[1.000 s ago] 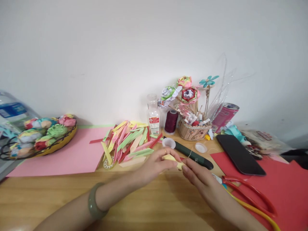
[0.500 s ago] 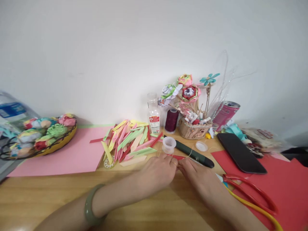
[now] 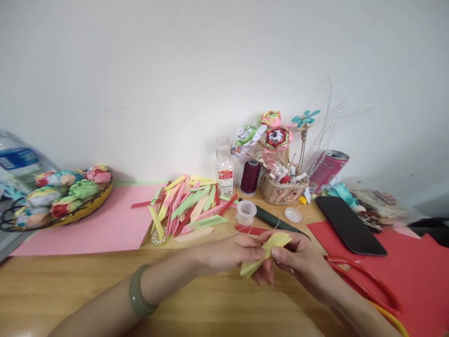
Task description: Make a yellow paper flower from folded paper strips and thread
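L hand [image 3: 233,252] and R hand [image 3: 305,257] have rolled over from the knuckles-up pose of half a sec ago, baring the yellow pleated paper [image 3: 265,256] btwn them. Clock centred on it: red paper sheets [image 3: 424,262] at 3, pink paper sheet [image 3: 129,224] at 9–10, w/ the flower tray [image 3: 94,203] partly over it, its paper flowers looking finished. Stick-sided basket [image 3: 282,193] of stemmed flowers at 12–1. Folded strip pile [image 3: 191,203] at 10, prob. unused stock. Both grips narrow, thumbs on top, pinching the yellow paper's waist from either side. Progress, by my read: pleating done, middle gathered, ends flaring toward 1–2 and 7–8; layers not yet spread. Tied or not, can't tell. Clear plastic tub [image 3: 246,215] at 11, nr L hand.
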{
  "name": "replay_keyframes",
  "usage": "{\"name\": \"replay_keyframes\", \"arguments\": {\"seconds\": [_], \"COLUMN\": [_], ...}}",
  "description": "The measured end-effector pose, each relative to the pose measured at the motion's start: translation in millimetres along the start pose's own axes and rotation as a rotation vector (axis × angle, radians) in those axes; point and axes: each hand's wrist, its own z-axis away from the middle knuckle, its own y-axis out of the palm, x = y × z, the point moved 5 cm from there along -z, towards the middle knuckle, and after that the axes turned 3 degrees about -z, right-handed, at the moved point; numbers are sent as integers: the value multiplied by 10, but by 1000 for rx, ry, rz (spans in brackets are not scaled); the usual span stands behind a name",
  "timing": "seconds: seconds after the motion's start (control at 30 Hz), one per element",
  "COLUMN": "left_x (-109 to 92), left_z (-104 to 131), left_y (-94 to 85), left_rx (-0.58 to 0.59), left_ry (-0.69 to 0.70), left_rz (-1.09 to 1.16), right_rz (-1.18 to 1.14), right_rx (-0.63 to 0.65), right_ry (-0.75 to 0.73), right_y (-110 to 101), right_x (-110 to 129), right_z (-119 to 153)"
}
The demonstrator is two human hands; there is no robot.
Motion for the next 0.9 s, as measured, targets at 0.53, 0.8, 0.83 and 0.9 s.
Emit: {"name": "replay_keyframes", "arguments": {"seconds": [0.53,0.8,0.83,0.9], "left_x": [60,-124,-135,-133], "left_z": [-14,175,184,178], "left_y": [-5,78,105,141], "left_rx": [-13,-383,-388,-381], "left_ry": [-35,21,39,67], "left_rz": [29,-735,-762,-786], "right_rz": [17,-11,-14,-21], "right_rx": [-97,-117,-121,-134], "right_ry": [35,20,19,17], "right_y": [-23,-40,-41,-45], "right_x": [-37,-34,-37,-46], "right_z": [-21,-42,-41,-39]}}
